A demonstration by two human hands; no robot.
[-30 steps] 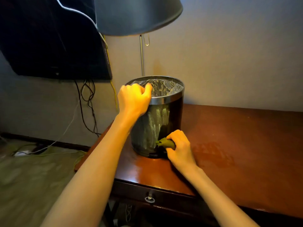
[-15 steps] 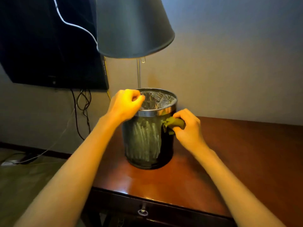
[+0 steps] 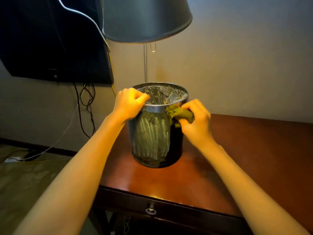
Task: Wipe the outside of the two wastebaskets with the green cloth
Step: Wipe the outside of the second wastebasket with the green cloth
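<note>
Wastebasket [image 3: 152,138] first: where does it stand?
– It stands upright on the brown wooden table [image 3: 254,150], near the left end, just in front of the thin pole of the lamp [image 3: 145,65]. It is dark and round, with a shiny metal band [image 3: 155,109] at the top and a clear plastic liner [image 3: 162,94] inside.

And the hands?
– The left hand [image 3: 128,104] is curled over the rim on the left side and grips it, thumb to the inside. The right hand [image 3: 196,119] pinches the green cloth [image 3: 179,113], bunched between thumb and fingers.

Where is the cloth on the basket?
– High on the right side. It seems to touch the metal band and the dark wall just below, but the hand is a little blurred, so I am not fully sure.

Anything on the wall of the basket?
– Pale vertical streaks on the front, from the band down to the base.

What else is around?
– A grey lampshade [image 3: 145,19] hangs above the basket, a dark screen [image 3: 50,39] is on the wall at left with cables [image 3: 86,107] below it, and a drawer pull [image 3: 151,210] is on the front of the table.
</note>
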